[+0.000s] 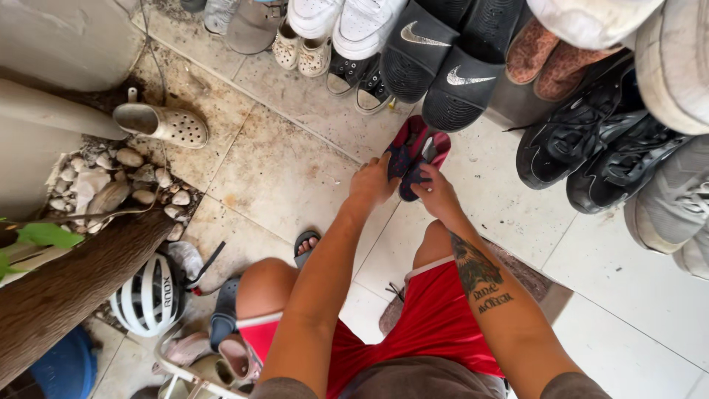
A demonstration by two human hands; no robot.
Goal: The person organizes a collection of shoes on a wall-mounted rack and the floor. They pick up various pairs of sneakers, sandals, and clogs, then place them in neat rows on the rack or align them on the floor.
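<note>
A pair of small sandals with dark blue straps and pink soles (415, 153) rests on the tiled floor (281, 170), in front of a row of shoes. My left hand (371, 181) grips the left sandal at its heel end. My right hand (436, 191) holds the right sandal's heel end. Both arms reach forward from my crouched body, above my knees in red shorts (436, 318). My left foot in a dark sandal (305, 244) shows under the left arm.
Black slides (443, 63), white sneakers (343, 26), black trainers (591, 133) and grey shoes (676, 199) line the back and right. A beige clog (162, 124) lies by pebbles (111, 185) at left. A white bicycle helmet (148, 295) and small shoes (229, 347) sit lower left.
</note>
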